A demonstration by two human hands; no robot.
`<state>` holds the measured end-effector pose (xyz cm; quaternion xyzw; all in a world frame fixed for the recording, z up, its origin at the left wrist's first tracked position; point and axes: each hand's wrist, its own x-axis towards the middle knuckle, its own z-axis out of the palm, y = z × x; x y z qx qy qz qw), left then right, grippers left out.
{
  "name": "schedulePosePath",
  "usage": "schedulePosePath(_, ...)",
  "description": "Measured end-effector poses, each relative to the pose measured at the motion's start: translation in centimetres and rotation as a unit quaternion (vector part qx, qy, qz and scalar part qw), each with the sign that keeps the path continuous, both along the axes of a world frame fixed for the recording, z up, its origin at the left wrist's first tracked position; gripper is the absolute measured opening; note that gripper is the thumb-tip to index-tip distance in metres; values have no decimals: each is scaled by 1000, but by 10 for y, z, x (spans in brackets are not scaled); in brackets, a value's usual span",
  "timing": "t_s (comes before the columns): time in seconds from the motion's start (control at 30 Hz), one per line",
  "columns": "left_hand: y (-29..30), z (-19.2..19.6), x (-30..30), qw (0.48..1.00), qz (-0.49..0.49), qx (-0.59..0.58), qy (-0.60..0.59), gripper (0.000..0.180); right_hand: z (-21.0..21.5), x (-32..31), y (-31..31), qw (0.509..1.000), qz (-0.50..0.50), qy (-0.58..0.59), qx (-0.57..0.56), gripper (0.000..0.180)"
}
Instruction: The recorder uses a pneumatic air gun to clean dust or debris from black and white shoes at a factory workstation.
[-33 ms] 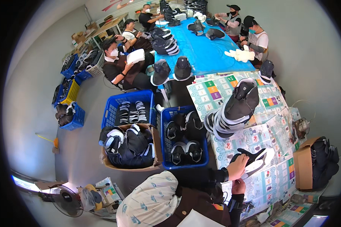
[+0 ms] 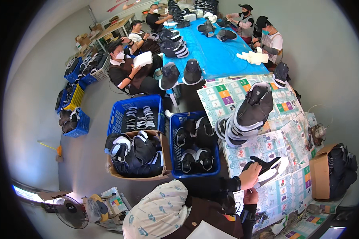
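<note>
One left hand [image 2: 249, 177] grasped a black-and-white shoe upper [image 2: 269, 163] in its fingers over the paper-covered bench [image 2: 293, 139], while the right hand [image 2: 251, 196] curled its fingers close beside it, their grip impossible to tell, and a stack of dark shoes [image 2: 251, 112] leaned beyond.

Bright, fairly even indoor light fills the room, leaving soft shadows. Glare whitens a long, narrow pane [image 2: 27, 194] at lower left, and a pale sheen spreads over the smooth grey floor [image 2: 92, 153] beside it. The blue plastic-covered tabletop [image 2: 217, 51] shines faintly. The hands [image 2: 249, 177] show no obvious motion blur; distant details soften. Fisheye distortion bends straight edges inside a black circular rim.
</note>
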<state>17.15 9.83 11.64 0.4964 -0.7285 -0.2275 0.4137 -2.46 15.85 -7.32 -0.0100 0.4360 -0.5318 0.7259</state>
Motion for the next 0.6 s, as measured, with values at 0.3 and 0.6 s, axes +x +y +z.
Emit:
schedulePosePath(0.3,-28,-67,19,968,-120,154,-161,33,-1,29,30,984,121,-67,115,30)
schedulePosePath(0.6,-80,-52,106,940,-273,199,54,31,56,42,-4,966,144,160,140,51)
